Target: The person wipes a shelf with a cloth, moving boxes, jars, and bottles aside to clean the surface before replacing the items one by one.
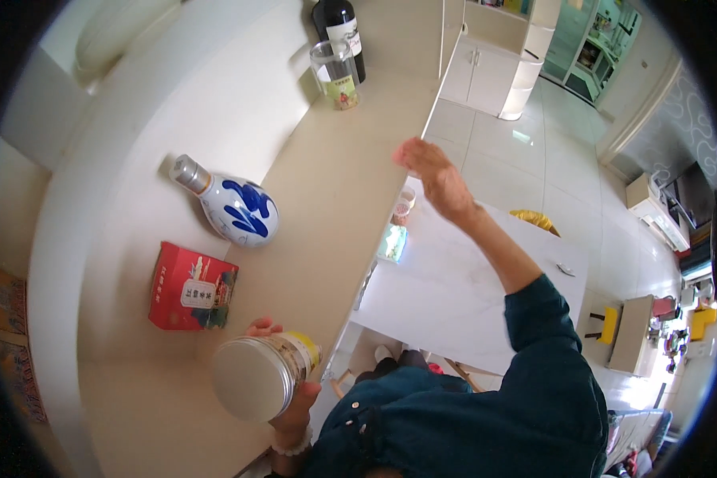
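A round jar with a wide silver lid and a yellow-edged label is tilted in my left hand, low at the left; fingers wrap both sides of it. It is over the near end of a cream shelf. My right hand reaches to the shelf's outer edge, fingers stretched out and somewhat blurred; I see nothing held in it. Beyond the jar stand a red box and a white-and-blue bottle with a grey cap. A clear glass container with a green label stands farther along.
Behind the glass container rises a dark bottle. Below the shelf is a white marble-patterned table, with a small packet and a round container near its edge. A yellow stool and white cabinets stand across the tiled floor.
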Tool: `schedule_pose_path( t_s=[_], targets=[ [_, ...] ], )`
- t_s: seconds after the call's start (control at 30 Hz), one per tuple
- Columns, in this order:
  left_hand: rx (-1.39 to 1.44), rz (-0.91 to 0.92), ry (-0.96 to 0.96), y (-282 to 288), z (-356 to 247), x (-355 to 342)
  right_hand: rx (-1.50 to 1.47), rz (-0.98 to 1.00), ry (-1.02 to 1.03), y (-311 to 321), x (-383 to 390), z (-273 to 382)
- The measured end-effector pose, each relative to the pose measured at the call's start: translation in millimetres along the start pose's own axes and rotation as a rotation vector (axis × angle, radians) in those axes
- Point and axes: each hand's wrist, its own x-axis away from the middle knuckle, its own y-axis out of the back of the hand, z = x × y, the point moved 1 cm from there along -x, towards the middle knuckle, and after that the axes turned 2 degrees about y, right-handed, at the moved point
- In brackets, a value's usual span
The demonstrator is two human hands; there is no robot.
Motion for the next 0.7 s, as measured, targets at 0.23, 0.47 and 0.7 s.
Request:
schedule_pose_path(
  t_s=[0.23,0.47,0.7],
  targets=[
    [0.000,0.020,-0.034,0.6,-1.6,-3.6,0.097,0.009,-0.074,-1.5,-10.7,2.6],
    [-0.001,0.025,-0.019,3.1,-2.7,-3.3,0.017,0.196,-0.104,0.0,-21.2,-20.0],
    [0.010,0.062,0.022,6.5,-0.9,1.1,-0.047,0.058,-0.105,10.2,-20.8,-28.0]
  ],
)
